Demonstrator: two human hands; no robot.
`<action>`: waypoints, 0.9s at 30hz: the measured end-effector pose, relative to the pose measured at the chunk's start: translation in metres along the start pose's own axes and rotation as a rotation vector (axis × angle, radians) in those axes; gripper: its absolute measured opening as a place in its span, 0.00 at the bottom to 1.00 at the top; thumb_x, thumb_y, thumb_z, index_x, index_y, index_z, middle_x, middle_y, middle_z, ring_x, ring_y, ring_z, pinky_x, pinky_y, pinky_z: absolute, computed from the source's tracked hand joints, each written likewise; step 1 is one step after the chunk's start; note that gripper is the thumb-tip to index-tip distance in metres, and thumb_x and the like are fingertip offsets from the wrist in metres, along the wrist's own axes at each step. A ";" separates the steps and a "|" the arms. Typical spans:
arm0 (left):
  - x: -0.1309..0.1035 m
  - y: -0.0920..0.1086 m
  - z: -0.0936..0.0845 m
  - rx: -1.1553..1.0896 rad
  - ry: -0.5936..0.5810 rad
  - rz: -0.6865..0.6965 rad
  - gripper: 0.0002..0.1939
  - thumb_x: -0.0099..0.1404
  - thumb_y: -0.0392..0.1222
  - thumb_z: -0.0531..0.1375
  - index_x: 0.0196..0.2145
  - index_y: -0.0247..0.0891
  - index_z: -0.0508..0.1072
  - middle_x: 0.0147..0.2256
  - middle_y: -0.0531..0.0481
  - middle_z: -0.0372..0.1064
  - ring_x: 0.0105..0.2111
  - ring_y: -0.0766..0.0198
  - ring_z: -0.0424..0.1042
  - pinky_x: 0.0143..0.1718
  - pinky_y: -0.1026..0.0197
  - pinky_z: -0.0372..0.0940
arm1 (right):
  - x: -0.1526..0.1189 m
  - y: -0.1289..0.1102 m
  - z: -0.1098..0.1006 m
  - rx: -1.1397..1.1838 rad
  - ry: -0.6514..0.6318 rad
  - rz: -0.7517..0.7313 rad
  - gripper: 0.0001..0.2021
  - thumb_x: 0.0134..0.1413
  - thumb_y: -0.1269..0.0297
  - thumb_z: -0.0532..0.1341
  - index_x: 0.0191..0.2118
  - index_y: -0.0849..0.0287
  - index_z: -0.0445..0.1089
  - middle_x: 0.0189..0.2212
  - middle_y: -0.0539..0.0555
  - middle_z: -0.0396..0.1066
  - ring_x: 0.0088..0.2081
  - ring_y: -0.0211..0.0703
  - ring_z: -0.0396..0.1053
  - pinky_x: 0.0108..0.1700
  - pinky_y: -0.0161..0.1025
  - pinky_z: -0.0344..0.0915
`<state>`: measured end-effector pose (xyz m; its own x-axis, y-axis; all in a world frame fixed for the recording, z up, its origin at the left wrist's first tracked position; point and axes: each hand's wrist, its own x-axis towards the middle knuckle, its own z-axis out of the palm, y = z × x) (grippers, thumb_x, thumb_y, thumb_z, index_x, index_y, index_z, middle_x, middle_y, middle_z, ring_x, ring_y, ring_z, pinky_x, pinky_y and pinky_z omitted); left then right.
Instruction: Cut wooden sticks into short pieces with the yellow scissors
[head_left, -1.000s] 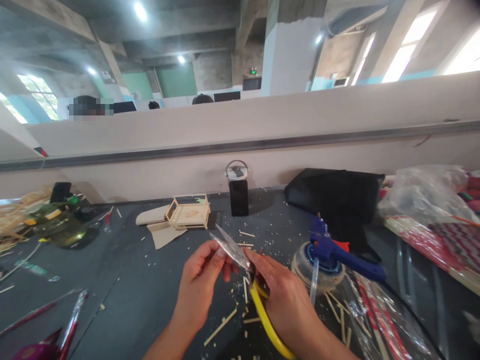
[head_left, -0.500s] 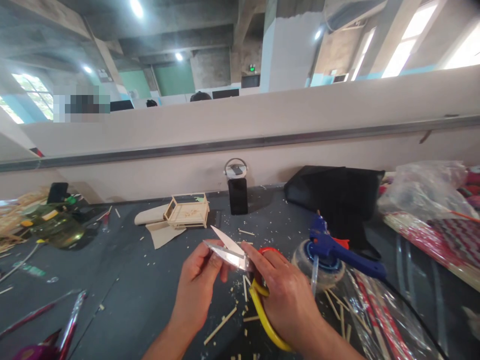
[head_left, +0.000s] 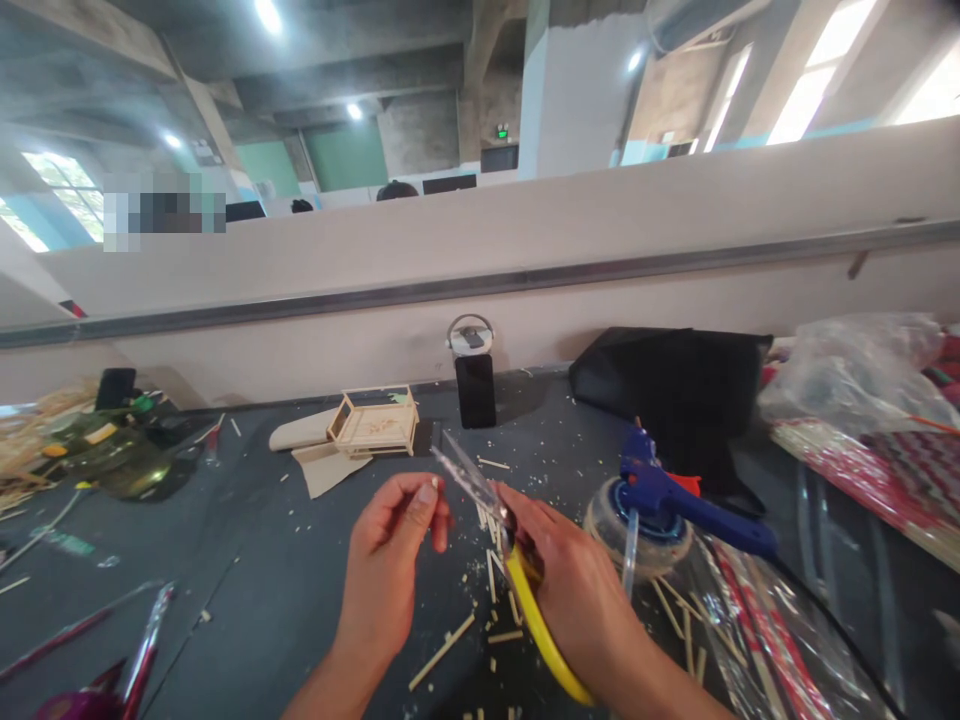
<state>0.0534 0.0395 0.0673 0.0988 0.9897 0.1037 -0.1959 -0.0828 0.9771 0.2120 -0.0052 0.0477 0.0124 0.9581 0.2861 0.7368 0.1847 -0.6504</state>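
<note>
My right hand grips a pair of scissors with yellow handles, its blades pointing up and to the left, slightly parted. My left hand is closed in a pinch on a small pale wooden piece; only its tip shows between thumb and finger. The blades are just right of that fingertip, apart from it. Under and between the hands, cut wooden sticks and tiny chips are scattered. Beyond them stands a small wooden frame model, on the table.
A blue glue gun rests on a round container at right. Plastic-wrapped stick bundles lie near it. A phone leans at the back beside a black cloth. On the left is a greenish bottle.
The scissors have swung away from my left hand to the right, and their blades have drawn closer together. My left hand has shifted slightly left, with the piece's tip now showing.
</note>
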 end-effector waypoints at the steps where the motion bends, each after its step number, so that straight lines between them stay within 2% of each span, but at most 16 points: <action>1: 0.000 0.002 0.000 -0.021 0.021 -0.011 0.06 0.63 0.42 0.62 0.34 0.36 0.74 0.25 0.55 0.68 0.23 0.70 0.62 0.30 0.65 0.59 | 0.001 0.000 0.000 0.062 -0.005 0.028 0.28 0.47 0.76 0.55 0.56 0.55 0.67 0.32 0.52 0.74 0.33 0.45 0.73 0.38 0.42 0.71; 4: 0.001 0.003 0.001 -0.068 0.033 -0.031 0.06 0.62 0.42 0.63 0.34 0.36 0.74 0.24 0.56 0.67 0.22 0.71 0.62 0.31 0.65 0.60 | 0.002 0.002 0.000 0.140 -0.024 0.066 0.24 0.51 0.73 0.55 0.55 0.54 0.67 0.29 0.50 0.73 0.32 0.45 0.73 0.39 0.42 0.71; 10: 0.002 0.000 -0.002 -0.060 -0.001 -0.017 0.05 0.63 0.41 0.63 0.34 0.36 0.74 0.25 0.55 0.68 0.23 0.71 0.62 0.29 0.68 0.58 | -0.001 0.005 0.005 -0.015 -0.001 -0.029 0.31 0.44 0.79 0.55 0.58 0.58 0.66 0.38 0.56 0.76 0.37 0.49 0.74 0.38 0.45 0.71; 13: 0.002 -0.001 -0.003 -0.063 -0.013 -0.011 0.05 0.63 0.40 0.63 0.32 0.36 0.74 0.24 0.55 0.68 0.23 0.72 0.62 0.27 0.68 0.58 | -0.002 0.002 0.005 -0.088 0.005 -0.058 0.33 0.41 0.81 0.56 0.58 0.59 0.66 0.36 0.56 0.75 0.36 0.50 0.73 0.36 0.46 0.72; 18: -0.002 -0.002 -0.002 -0.073 -0.024 -0.011 0.03 0.62 0.39 0.64 0.33 0.37 0.75 0.24 0.56 0.67 0.23 0.72 0.62 0.27 0.69 0.57 | -0.003 0.000 0.006 -0.184 0.039 -0.106 0.33 0.42 0.82 0.54 0.58 0.61 0.67 0.36 0.60 0.75 0.36 0.53 0.73 0.37 0.50 0.72; 27: -0.003 -0.003 0.001 -0.106 -0.044 -0.029 0.04 0.61 0.40 0.65 0.32 0.37 0.76 0.23 0.57 0.68 0.22 0.74 0.63 0.26 0.69 0.57 | -0.004 -0.002 0.006 -0.186 0.044 -0.103 0.34 0.42 0.82 0.53 0.59 0.62 0.66 0.35 0.61 0.75 0.35 0.55 0.74 0.34 0.51 0.73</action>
<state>0.0552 0.0365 0.0638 0.1477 0.9853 0.0861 -0.2945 -0.0393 0.9548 0.2064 -0.0080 0.0431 -0.0429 0.9251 0.3774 0.8478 0.2336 -0.4761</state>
